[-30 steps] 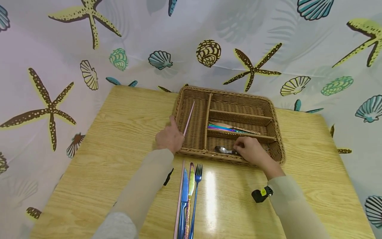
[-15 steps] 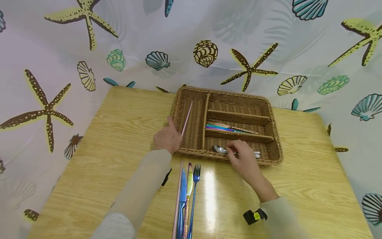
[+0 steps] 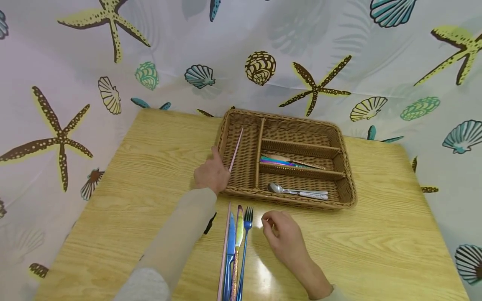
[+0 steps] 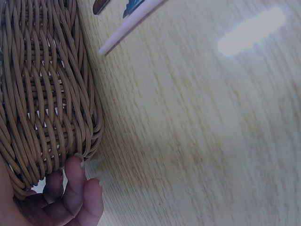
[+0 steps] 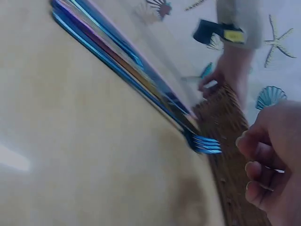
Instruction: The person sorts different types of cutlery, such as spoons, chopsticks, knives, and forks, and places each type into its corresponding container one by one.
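My left hand [image 3: 212, 173] grips the front left corner of a wicker cutlery basket [image 3: 286, 201]; in the left wrist view its fingers [image 4: 73, 183] curl against the woven wall. My right hand [image 3: 286, 240] hovers over the table before the basket, loosely curled around nothing. Just left of it lies a blue fork [image 3: 247, 225], tines toward the basket. Beside the fork are a gold-and-purple knife [image 3: 239, 230], a blue knife [image 3: 230, 236] and a pink chopstick [image 3: 224, 251], all side by side. A silver spoon [image 3: 275, 188] lies in the front compartment with more than one handle showing.
Inside the basket's left compartment leans another pink chopstick [image 3: 236, 150]. Rainbow and copper cutlery [image 3: 280, 161] lies in the middle right compartment. Behind the wooden table [image 3: 162, 142] hangs a cloth [image 3: 226, 33] printed with shells and starfish.
My right hand has left the spoon in the front compartment and moved left and toward me, over the table near the fork. The left hand has stayed on the basket.
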A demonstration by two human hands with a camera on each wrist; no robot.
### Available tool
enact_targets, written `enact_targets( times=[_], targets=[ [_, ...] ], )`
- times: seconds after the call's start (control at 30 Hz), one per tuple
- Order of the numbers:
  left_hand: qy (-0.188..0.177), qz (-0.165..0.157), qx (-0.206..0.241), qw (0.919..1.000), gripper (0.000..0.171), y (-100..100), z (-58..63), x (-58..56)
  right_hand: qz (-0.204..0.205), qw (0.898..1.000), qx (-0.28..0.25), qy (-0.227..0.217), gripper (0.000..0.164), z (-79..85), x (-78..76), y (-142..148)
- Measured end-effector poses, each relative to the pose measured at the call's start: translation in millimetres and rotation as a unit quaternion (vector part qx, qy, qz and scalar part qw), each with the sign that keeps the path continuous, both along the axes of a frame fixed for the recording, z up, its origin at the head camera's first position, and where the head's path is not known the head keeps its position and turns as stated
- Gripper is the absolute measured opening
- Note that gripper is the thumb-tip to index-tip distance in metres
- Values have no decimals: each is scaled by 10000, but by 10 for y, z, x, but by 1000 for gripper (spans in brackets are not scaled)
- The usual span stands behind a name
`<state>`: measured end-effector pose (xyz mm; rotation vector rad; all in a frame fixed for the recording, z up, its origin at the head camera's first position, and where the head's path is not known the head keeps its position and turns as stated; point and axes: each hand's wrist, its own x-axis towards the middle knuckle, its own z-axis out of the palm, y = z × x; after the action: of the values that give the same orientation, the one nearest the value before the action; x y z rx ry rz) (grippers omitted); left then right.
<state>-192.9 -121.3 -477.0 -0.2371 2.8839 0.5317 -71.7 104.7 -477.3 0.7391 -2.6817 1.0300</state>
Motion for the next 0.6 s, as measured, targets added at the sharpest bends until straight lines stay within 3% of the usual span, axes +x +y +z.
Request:
enact_targets(
  times=[0.13, 0.23, 0.4, 0.6],
  targets=[
    [10, -16, 15, 10000, 72, 8, 17, -1, -59, 9947, 334, -970, 8, -122, 174, -120],
    [-23, -7, -30, 10000, 73, 6, 22, -1, 9, 9878, 621, -1426, 10, -176, 224, -183],
    [-158, 4, -128, 9998, 73, -2, 1, 2, 152, 9815, 905, -1679, 21, -217, 242, -227],
    [-57, -7, -81, 10000, 72, -3, -11, -1, 130, 9753, 1220, -1837, 28, -240, 235, -245]
  ],
)
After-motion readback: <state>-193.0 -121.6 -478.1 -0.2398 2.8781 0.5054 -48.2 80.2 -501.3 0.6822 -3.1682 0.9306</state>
